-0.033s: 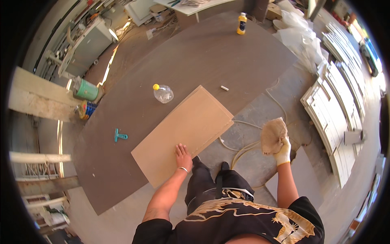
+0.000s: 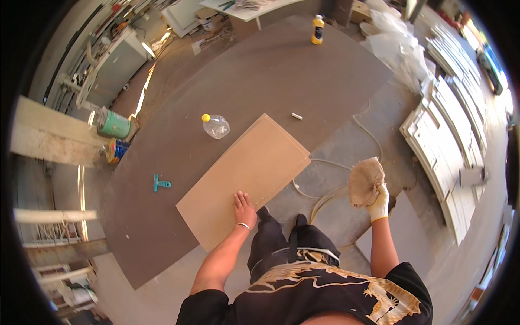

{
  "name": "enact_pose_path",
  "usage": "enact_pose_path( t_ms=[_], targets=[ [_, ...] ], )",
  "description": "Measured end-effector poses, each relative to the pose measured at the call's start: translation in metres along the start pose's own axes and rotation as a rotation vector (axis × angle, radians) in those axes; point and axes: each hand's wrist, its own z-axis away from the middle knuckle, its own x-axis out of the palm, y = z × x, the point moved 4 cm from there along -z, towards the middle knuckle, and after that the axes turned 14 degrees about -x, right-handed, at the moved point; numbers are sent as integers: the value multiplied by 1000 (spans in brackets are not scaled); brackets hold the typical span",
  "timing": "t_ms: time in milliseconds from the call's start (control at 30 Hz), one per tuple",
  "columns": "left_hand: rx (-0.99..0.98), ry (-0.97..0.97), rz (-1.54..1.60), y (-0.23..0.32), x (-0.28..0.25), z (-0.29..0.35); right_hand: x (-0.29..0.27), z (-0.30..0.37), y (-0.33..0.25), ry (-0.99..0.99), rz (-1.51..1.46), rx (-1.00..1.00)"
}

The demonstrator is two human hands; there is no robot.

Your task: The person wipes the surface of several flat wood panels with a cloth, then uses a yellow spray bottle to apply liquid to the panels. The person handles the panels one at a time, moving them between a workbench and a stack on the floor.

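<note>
Head view: the person's two hands are well apart, one on a tan board [image 2: 249, 172], the other out to the right. The board lies across the near edge of the brown table [image 2: 162, 238], one long side jutting past it. The bare left hand [image 2: 244, 208] rests palm down on that jutting side, fingers stretched out and gripping nothing. The right hand [image 2: 380, 201], in a pale glove [image 2: 382, 208], is closed on a tan cloth [image 2: 364, 181], held clear of the table beyond its near edge.

Toward the table's left end lies a teal scraper [image 2: 161, 183]. A clear bottle [image 2: 218, 127] with a yellow cap is just beside the board's far long side; whether it stands or lies, I cannot tell. A small white stick [image 2: 297, 116] lies near the board's far corner, and a yellow bottle [image 2: 317, 31] stands by the table's far edge. Hoses [image 2: 326, 203] coil on the floor.
</note>
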Motion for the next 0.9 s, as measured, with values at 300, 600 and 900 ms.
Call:
enact_pose_path(
  t_ms=[300,600,900],
  targets=[
    [152,22,140,-95,-159,-28,-56,142,46,26,48,-189],
    [596,1,363,-114,-284,-74,-132,378,228,823,-442,-329],
    [1348,-435,298,76,-310,80,-145,517,349,1205,-773,-528]
  ],
)
